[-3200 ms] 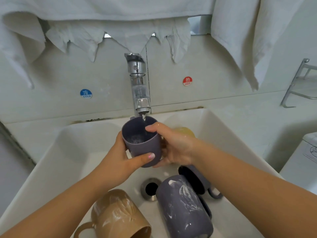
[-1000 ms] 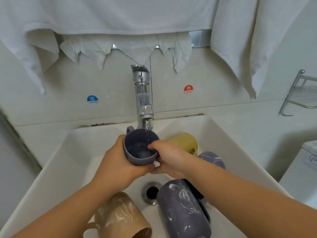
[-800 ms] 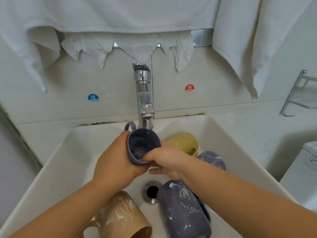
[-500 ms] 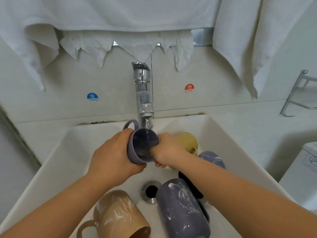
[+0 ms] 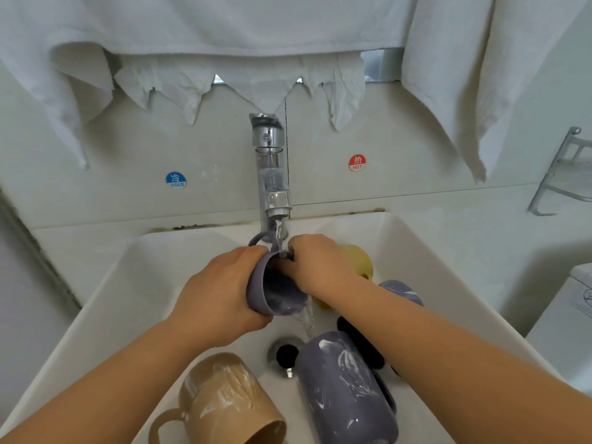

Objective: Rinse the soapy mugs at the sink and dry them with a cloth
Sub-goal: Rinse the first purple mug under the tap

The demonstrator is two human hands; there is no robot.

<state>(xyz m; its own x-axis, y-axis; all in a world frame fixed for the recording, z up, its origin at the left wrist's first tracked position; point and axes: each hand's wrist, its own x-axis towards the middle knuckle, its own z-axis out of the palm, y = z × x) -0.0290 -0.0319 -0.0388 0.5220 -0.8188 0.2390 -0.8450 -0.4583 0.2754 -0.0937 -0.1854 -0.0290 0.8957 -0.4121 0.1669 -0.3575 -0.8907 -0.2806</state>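
Since half a second ago the purple mug [image 5: 274, 294] has tipped further toward the camera, and water now spills from its lower rim at 5 o'clock onto the soapy purple mug [image 5: 347, 389] lying below. The left hand [image 5: 221, 299] wraps around the tilted mug's body from 9 o'clock, fingers curled on it. The right hand [image 5: 315, 267] holds the rim at 1 o'clock, its fingers reaching inside the mouth. The mug's handle sticks up at 12 o'clock, just below the chrome tap [image 5: 270, 174], whose stream falls onto the rim. All this is held above the white sink [image 5: 134, 283], over the drain [image 5: 285, 355]. A tan mug [image 5: 224, 402] streaked with suds lies at 7 o'clock; a yellow mug [image 5: 360, 259] lies behind the right hand. White cloths [image 5: 448, 75] hang above.
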